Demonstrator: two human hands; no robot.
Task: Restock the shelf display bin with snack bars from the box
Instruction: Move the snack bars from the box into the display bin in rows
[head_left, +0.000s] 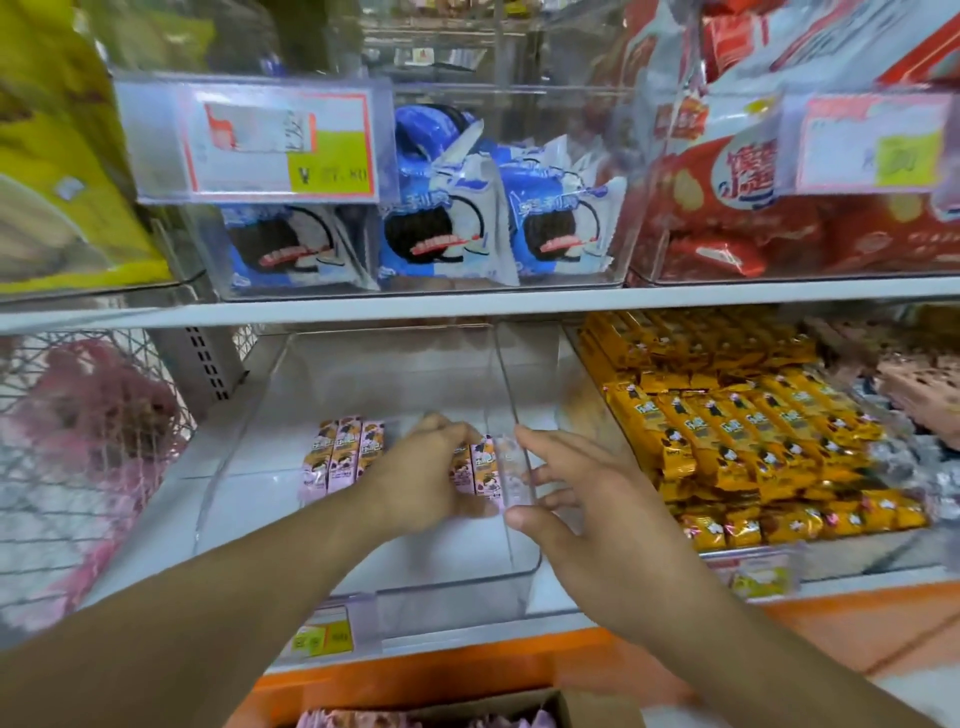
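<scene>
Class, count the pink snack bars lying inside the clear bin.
5 visible: three side by side at the bin's left, two under the left hand by the right wall. More may be hidden.

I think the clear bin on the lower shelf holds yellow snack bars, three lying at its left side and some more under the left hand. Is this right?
Not quite: the colour is wrong. In the head view the snack bars in the clear bin are pink, not yellow; the yellow bars lie in the neighbouring bin to the right. The rest stands: three lie at the left side and more sit under the left hand.
</scene>
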